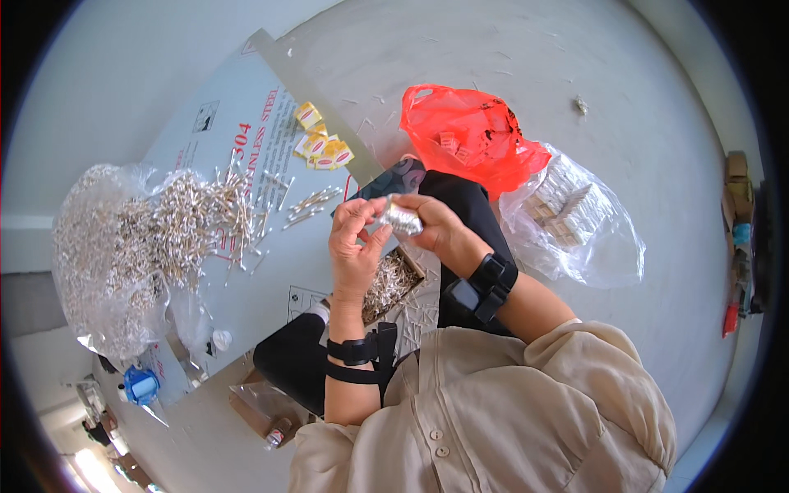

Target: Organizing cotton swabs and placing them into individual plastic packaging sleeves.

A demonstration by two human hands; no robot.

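Note:
In front of my lap I hold a small clear-wrapped pack of cotton swabs (403, 218), its white tips bunched toward me. My right hand (444, 230) is wrapped round its right side. The fingers of my left hand (355, 246) are bent in and pinch its left end, where the wrap shows. Below the hands, between my legs, a cardboard box (422, 273) holds loose cotton swabs (386, 287). To the left, a large heap of loose swabs (177, 222) spills from a clear plastic bag (74, 214) onto the sheet-covered table.
Several yellow-and-white packets (322, 149) lie on the table (222, 123). Beyond my knee a red plastic bag (460, 123) rests on the floor, beside a clear bag (612, 246) of packed swab bundles (567, 205). A blue container (141, 384) stands lower left, near an open carton (255, 411).

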